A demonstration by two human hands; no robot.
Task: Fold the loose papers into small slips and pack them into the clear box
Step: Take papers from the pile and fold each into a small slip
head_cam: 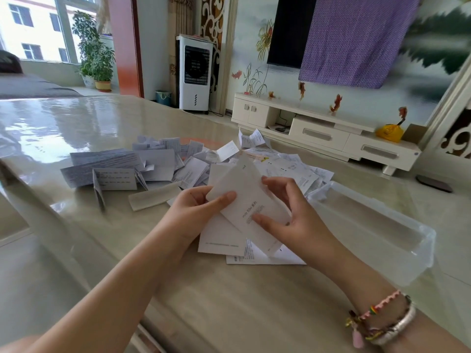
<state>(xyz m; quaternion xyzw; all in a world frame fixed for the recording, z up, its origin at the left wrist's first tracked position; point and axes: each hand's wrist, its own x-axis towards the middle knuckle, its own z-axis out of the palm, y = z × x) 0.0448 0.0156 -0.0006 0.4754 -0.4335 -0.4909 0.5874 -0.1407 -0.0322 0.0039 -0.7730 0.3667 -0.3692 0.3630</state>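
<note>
A white printed paper (248, 193) is held up over the table, partly folded along a diagonal. My left hand (196, 212) pinches its left edge with thumb on top. My right hand (288, 212) holds its right side, thumb on the printed face and fingers curled over the upper edge. Under them lie a few flat white sheets (221, 240). A heap of loose papers (277, 169) spreads behind the hands, and several folded slips (114, 171) lie to the left. The clear box (377, 230) stands to the right of my right hand, with nothing visible in it.
The glossy table (76, 123) stretches far to the left and back. Its near edge runs diagonally at the lower left. Beyond the table stand a white TV cabinet (321, 131), a white air cooler (195, 72) and potted plants (96, 57) by the window.
</note>
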